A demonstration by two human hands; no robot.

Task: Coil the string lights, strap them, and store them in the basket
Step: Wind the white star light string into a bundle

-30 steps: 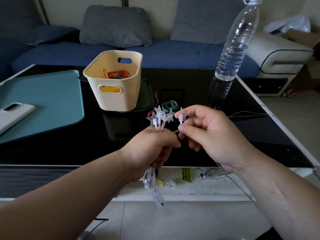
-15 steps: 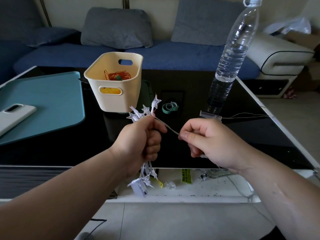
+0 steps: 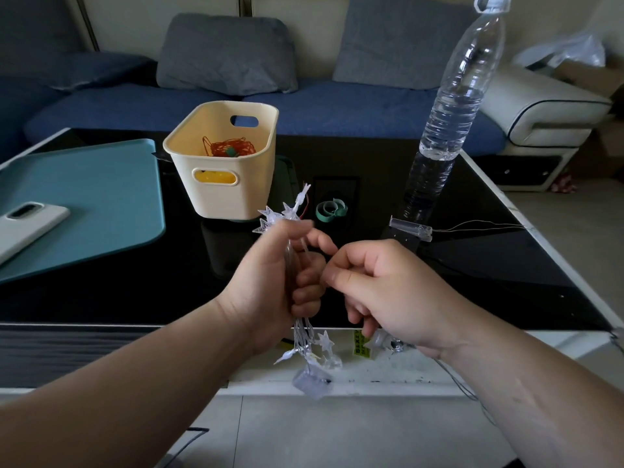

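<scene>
My left hand (image 3: pixel 270 282) grips a bundle of clear star-shaped string lights (image 3: pixel 287 214); stars stick out above my fist and more hang below it with a small clear box (image 3: pixel 312 381). My right hand (image 3: pixel 381 292) is close beside it, fingers curled, pinching the thin wire, which trails down past my right wrist. A cream basket (image 3: pixel 233 184) stands behind on the black table and holds an orange wire coil (image 3: pixel 231 148). A green strap (image 3: pixel 331 209) lies curled on the table right of the basket.
A tall water bottle (image 3: pixel 452 106) stands at the right, with a clear battery box (image 3: pixel 410 229) and thin wires at its foot. A teal mat (image 3: pixel 87 197) with a white phone (image 3: pixel 28 224) lies at the left. A blue sofa sits behind the black table (image 3: pixel 489 275).
My right hand has moved left to meet the left hand, closing the gap of wire between them. The left hand has turned a little, and the stars now point up.
</scene>
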